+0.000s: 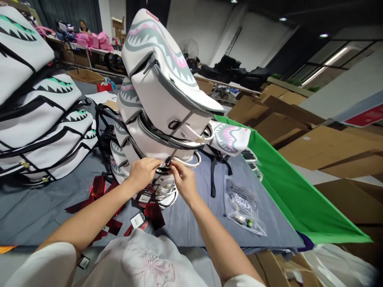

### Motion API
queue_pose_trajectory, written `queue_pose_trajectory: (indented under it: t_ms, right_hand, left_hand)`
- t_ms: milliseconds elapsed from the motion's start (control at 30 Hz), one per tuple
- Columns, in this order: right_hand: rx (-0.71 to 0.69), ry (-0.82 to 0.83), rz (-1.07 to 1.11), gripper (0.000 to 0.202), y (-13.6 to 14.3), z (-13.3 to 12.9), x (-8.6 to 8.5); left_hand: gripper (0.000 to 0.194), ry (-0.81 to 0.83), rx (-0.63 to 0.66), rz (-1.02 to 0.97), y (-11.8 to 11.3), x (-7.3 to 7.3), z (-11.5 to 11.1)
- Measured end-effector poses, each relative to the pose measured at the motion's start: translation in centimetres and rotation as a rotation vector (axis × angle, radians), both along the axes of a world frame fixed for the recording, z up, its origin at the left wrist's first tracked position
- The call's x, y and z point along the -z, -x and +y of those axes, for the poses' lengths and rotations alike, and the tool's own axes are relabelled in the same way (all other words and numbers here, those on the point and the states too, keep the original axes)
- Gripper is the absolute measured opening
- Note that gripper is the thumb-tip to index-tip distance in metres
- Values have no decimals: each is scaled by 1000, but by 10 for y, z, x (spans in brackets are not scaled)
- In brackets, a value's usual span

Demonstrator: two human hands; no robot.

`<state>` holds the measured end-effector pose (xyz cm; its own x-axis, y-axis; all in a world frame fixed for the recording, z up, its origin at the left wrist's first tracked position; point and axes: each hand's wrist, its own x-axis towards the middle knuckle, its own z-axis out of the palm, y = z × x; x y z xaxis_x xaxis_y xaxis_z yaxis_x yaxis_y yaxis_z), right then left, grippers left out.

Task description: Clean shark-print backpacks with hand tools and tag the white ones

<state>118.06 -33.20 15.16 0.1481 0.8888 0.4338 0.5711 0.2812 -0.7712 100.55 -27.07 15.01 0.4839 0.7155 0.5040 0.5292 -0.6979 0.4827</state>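
Pinching dark tab (168, 161), left hand (142, 173), right hand (184, 181), stacked bags (164, 103)

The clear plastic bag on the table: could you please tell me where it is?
In the head view, the clear plastic bag lies right of the person's right hand, left of the green sheet.

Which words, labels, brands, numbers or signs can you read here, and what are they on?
None is readable:
White labels among the red tags: too small.
Red patch on the top backpack: too small.
Clear plastic bag: dark print, too blurred.
Red panel at right: no words discernible.
Pale label on cardboard: too small.
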Motion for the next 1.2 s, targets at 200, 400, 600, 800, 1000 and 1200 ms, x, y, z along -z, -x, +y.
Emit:
queue_pose_trajectory:
  t_ms: [200, 400, 600, 800, 1000, 1200]
  right_hand:
    - [172, -92, 254, 19, -3, -8, -15]
    - [144, -113, 593, 21, 7, -8, -26]
    - [-60, -66, 677, 25, 14, 4, -28]
    - [-217, 117, 712, 30, 7, 9, -31]
    - [-365, 273, 591, 25, -3, 8, -43]
    - [-376, 296, 434, 25, -9, 9, -54]
  left_hand:
    - [23, 645, 397, -326, -5, -16, 10]
    - [46, 899, 622, -455, 26, -18, 14]
    - [31, 717, 256, -760, 22, 6, 15]
    - [10, 338, 129, -872, 9, 17, 17]
    - [9, -323, 137, -514, 18, -6, 8]
    - [4, 284, 363, -703, -5, -12, 2]
